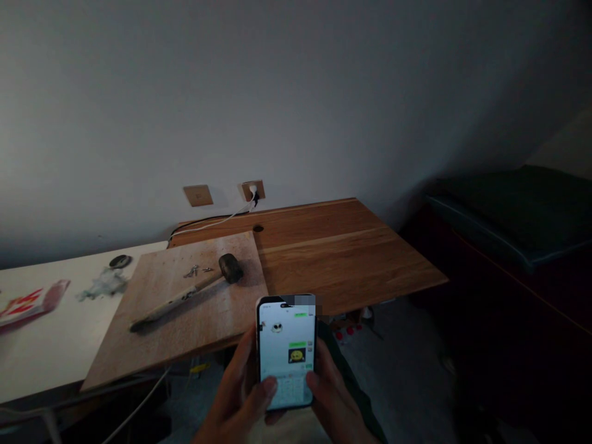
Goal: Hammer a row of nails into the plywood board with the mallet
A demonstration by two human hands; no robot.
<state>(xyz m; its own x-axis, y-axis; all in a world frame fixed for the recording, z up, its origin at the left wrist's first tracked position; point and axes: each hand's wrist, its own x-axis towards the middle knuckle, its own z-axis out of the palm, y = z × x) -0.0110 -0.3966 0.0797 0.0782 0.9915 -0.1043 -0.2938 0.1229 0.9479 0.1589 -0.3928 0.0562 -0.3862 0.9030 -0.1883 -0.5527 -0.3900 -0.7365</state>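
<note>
A smartphone (pixel 284 354) is held upright in both hands at the bottom centre, its lit screen showing a chat with an on-screen keyboard. My left hand (pixel 243 388) wraps its left edge, the thumb over the keyboard. On the other edge my right hand (pixel 330 388) grips the phone, its thumb also at the keyboard. Beyond the hands, a mallet (pixel 185 296) with a dark head and worn handle lies on a thin wooden board (pixel 115 351). Small metal pieces (pixel 194 270), perhaps screws, lie near the mallet's head.
The board overlaps a white table (pixel 28 364) and a brown wooden desktop (pixel 324 246). A red-and-white packet (pixel 34 302), crumpled clear plastic (pixel 104 283) and a dark round object (pixel 120 261) lie on the left. Cables run to a wall socket (pixel 253 190). A bed-like surface (pixel 518 209) stands right.
</note>
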